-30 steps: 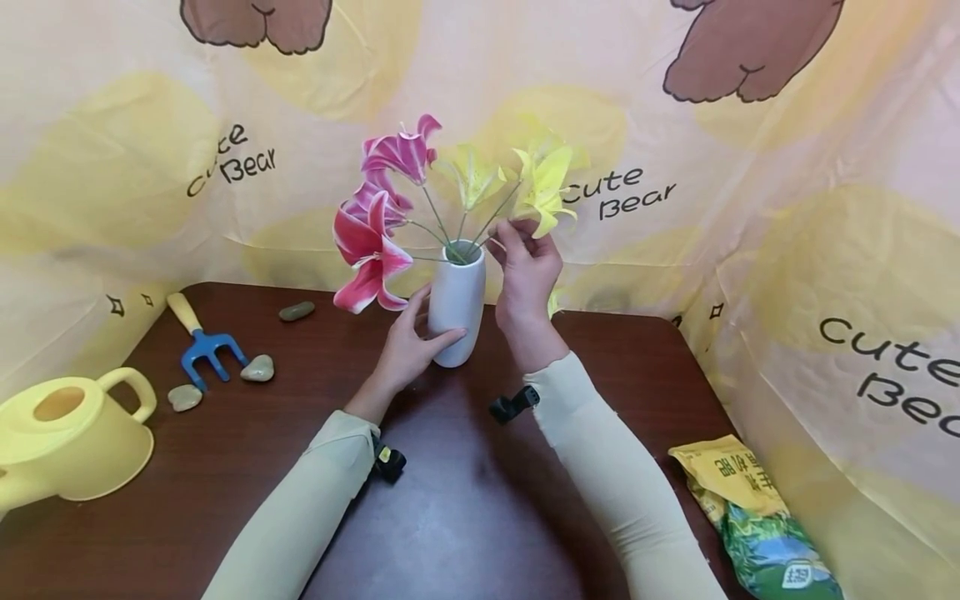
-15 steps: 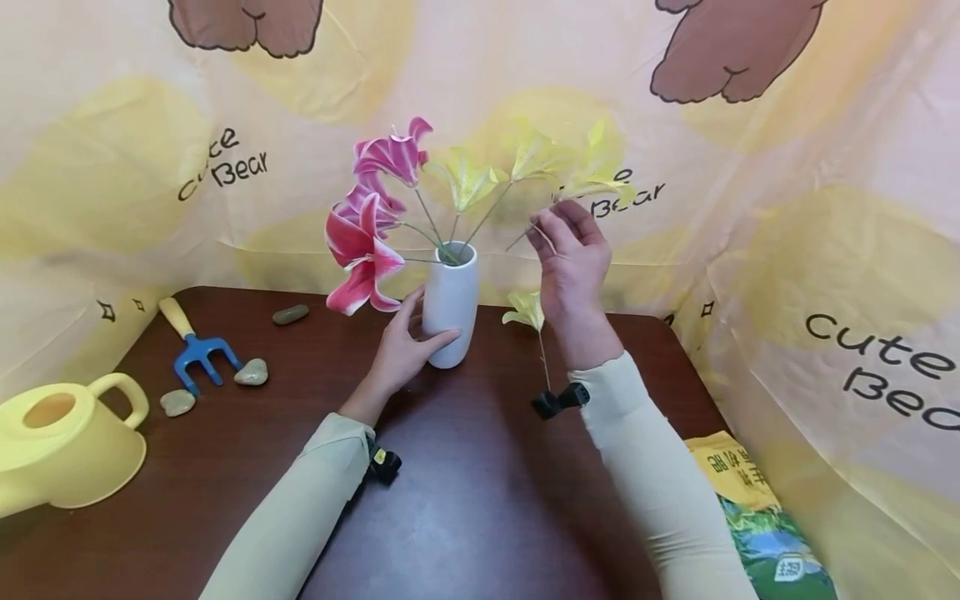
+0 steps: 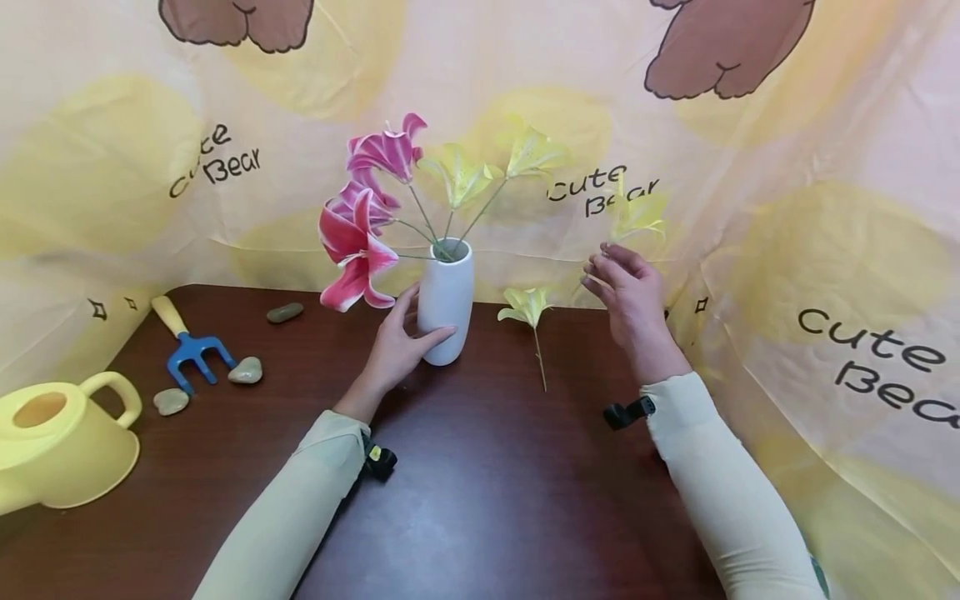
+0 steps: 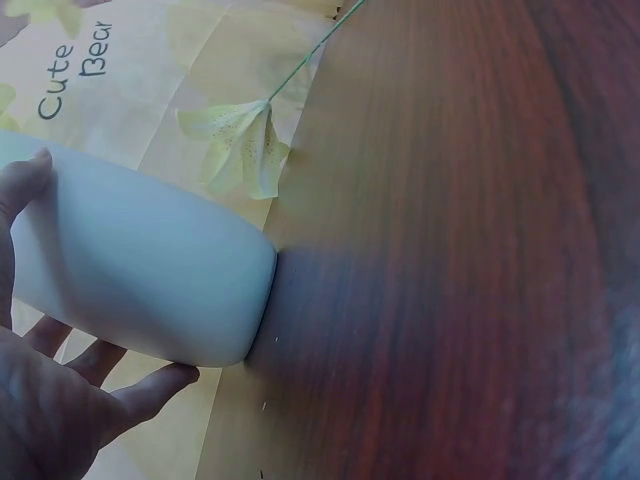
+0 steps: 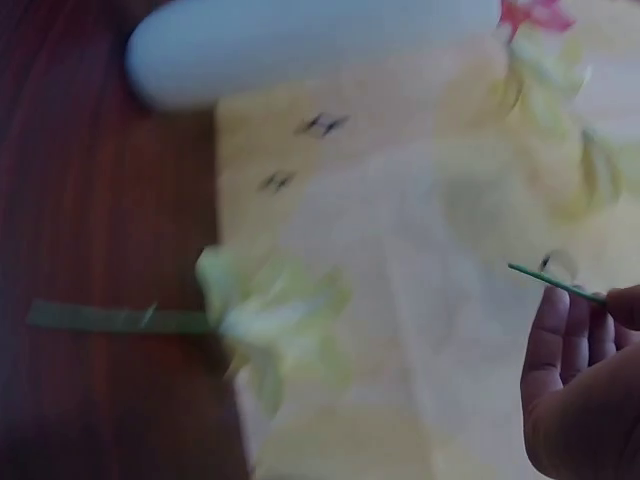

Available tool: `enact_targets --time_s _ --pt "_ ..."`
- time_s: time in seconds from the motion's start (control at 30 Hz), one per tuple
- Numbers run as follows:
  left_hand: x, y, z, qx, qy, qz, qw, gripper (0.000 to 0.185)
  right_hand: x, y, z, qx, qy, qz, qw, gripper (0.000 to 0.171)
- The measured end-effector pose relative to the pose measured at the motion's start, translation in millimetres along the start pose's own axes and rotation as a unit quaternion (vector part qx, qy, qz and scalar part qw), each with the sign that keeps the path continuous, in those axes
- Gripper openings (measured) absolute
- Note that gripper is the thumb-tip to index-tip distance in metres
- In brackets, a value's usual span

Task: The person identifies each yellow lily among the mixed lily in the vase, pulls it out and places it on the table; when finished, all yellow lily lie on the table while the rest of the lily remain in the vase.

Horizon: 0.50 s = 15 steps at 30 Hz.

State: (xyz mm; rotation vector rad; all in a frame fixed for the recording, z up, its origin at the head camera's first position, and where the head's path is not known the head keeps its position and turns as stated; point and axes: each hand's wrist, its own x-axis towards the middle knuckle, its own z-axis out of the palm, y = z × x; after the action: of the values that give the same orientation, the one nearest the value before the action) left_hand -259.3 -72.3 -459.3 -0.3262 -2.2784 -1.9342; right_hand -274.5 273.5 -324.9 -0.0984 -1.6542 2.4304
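Observation:
A white vase (image 3: 446,312) stands upright near the table's back edge, and my left hand (image 3: 393,346) grips its lower side, thumb across the front. In it are magenta lilies (image 3: 386,154), a red-and-white lily (image 3: 358,254) and two yellow lilies (image 3: 463,177). Off to the vase's right, my right hand (image 3: 633,296) pinches a yellow lily (image 3: 637,215) by its stem, above the table. The right wrist view shows the green stem (image 5: 555,282) between thumb and fingers. Another yellow lily (image 3: 529,307) lies on the table between the vase and that hand.
To the left stand a yellow watering can (image 3: 71,450) and a blue hand fork (image 3: 197,358) with a pale handle. Grey stones (image 3: 246,371) lie around the fork. A printed cloth (image 3: 480,50) walls the table (image 3: 450,517) at the back and sides.
My right hand has drawn away from the vase to the right and lower, carrying a yellow lily. The lily on the table has come into full view. My left hand stays on the vase.

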Motion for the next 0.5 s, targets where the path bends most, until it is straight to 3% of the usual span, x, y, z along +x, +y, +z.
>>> enact_targets --time_s 0.23,0.5 --pt "0.1 0.4 -0.6 -0.011 0.000 0.004 0.9999 0.094 6 17 -47 -0.100 -0.011 0.081 0.992 0.015" --pt "0.4 -1.0 0.8 -0.006 0.000 0.002 1.0000 0.094 10 45 -74 -0.227 -0.026 0.139 0.964 0.016"
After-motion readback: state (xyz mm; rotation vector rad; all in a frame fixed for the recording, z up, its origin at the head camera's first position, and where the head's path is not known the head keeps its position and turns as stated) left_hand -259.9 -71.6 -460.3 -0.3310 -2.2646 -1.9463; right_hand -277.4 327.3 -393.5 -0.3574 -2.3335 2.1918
